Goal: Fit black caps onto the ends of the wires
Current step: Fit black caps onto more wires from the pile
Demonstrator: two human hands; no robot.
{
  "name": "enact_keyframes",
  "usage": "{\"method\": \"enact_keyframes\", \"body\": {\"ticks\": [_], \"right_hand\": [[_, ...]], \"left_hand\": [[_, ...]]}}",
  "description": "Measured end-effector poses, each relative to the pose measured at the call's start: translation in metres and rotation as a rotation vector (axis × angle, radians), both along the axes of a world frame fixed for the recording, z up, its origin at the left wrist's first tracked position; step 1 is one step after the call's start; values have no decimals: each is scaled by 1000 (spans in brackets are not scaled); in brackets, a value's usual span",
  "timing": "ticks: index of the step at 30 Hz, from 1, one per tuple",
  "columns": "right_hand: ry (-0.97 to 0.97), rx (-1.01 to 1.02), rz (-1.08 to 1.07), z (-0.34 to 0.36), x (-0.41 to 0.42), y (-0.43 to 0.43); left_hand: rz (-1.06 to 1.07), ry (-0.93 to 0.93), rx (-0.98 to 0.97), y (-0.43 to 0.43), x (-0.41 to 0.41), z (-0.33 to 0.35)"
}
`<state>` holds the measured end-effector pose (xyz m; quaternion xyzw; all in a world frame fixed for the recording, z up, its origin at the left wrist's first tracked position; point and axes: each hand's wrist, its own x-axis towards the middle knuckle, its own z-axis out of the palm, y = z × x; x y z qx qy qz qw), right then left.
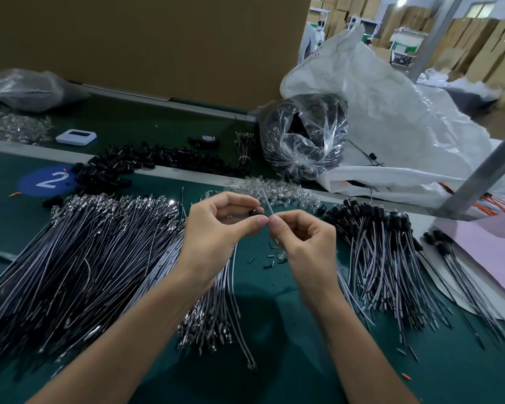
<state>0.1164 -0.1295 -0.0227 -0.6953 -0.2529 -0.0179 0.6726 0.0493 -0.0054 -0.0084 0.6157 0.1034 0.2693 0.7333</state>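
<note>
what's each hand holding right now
Left hand: pinches a cap.
Right hand: pinches a wire.

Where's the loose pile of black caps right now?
Head view, upper left of centre: the black caps lie heaped just right of the blue 2 sticker, beyond the uncapped wires.
</note>
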Motion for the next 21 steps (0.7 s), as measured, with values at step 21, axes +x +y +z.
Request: {"method": "enact_keyframes", "body": {"ticks": [21], "right_hand": [[-45,-62,-48,2,-4,0]], "left_hand": [[-3,-86,91,-3,-2,2]]}}
